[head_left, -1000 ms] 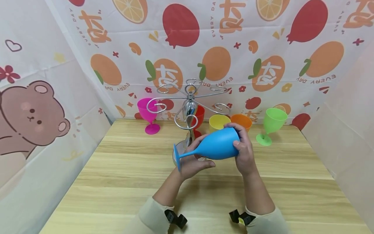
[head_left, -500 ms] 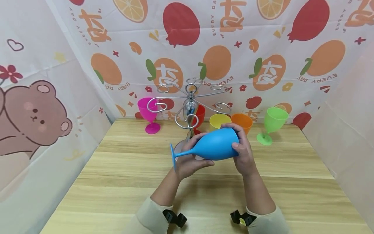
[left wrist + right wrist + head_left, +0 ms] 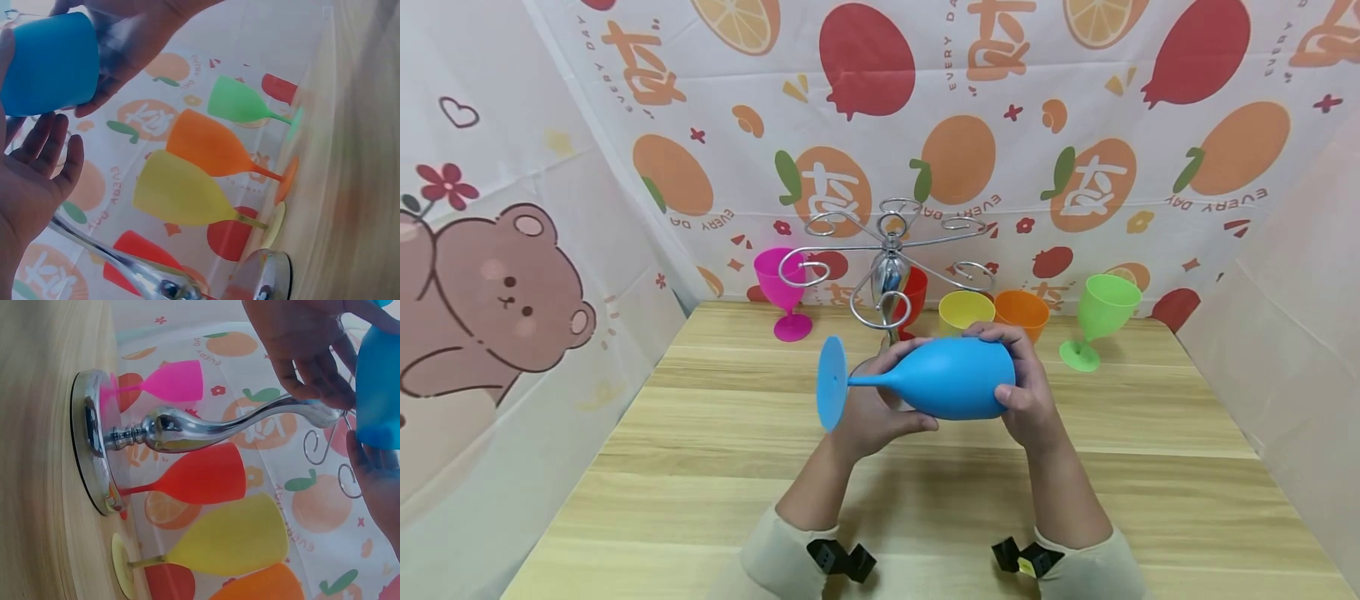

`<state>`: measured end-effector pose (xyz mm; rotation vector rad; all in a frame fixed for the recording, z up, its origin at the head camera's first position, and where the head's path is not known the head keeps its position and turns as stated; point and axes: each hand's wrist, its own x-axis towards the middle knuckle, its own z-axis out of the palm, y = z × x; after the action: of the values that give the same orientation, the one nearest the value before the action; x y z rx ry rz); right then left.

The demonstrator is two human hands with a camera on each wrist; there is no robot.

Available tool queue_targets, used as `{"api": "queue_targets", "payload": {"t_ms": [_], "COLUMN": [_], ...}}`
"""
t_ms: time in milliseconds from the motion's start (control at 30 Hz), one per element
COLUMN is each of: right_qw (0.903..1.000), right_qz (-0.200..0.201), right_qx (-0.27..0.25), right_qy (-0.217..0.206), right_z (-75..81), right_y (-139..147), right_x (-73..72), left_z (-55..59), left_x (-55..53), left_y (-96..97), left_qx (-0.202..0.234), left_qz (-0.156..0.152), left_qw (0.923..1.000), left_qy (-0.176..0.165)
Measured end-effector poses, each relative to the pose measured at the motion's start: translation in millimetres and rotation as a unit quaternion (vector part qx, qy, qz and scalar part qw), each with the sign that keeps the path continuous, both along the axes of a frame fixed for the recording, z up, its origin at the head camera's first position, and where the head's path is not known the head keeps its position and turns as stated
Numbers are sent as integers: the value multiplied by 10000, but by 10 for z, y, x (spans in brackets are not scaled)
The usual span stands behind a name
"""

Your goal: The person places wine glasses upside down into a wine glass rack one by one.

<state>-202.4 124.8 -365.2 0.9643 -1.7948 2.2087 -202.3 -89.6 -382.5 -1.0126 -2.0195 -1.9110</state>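
Observation:
A blue goblet [image 3: 955, 379] is held sideways above the table, its round foot [image 3: 832, 383] to the left and its mouth to the right. My right hand [image 3: 1026, 387] grips the bowl near the rim, thumb on the near side and fingers over the top. Beneath the stem end of the bowl, my left hand [image 3: 872, 421] supports it with relaxed fingers, thumb stretched out along the near side. The bowl hides part of the left fingers. In the right wrist view the blue bowl [image 3: 381, 387] shows between both hands.
Behind stands a silver rack [image 3: 891, 271] with curled wire arms; its base [image 3: 94, 444] is on the table. Goblets line the back: magenta [image 3: 781, 283], red [image 3: 206, 474], yellow [image 3: 181, 190], orange [image 3: 206, 144] and green [image 3: 1107, 308]. A fruit-print cloth [image 3: 955, 158] hangs behind.
The blue goblet has turned, its foot swinging up and left so that its flat underside shows. My left hand has shifted slightly left; the right hand keeps its grip near the rim.

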Motion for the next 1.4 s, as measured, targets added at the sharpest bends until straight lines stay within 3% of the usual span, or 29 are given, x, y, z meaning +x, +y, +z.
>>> {"api": "queue_targets", "payload": {"t_ms": [133, 233, 500, 800, 1033, 1167, 1400], "right_qw": [9995, 9985, 9936, 9937, 9915, 9907, 9884], "right_qz": [280, 353, 211, 497, 99, -219, -709], "right_qx": [71, 371, 1035, 942, 1255, 1335, 1345], "right_qy": [119, 196, 407, 341, 338, 146, 33], "right_z": [-23, -28, -30, -92, -107, -112, -125], "right_y": [36, 59, 43, -7, -55, -84, -144], "right_x": [-19, -9, 30, 25, 43, 50, 68], "left_z": [28, 31, 54, 51, 59, 68, 124], "left_x": [17, 26, 59, 62, 60, 61, 103], "left_y": [-23, -45, -66, -47, -60, -61, -75], "left_qx": [188, 264, 515, 668, 720, 669, 374], "left_qz": [-284, -317, 186, 524, 888, 1121, 1177], "left_qw": [9990, 9984, 9949, 9939, 9883, 9875, 9907], "left_qy": [-280, -379, -842, -705, -1004, -883, -566]}}
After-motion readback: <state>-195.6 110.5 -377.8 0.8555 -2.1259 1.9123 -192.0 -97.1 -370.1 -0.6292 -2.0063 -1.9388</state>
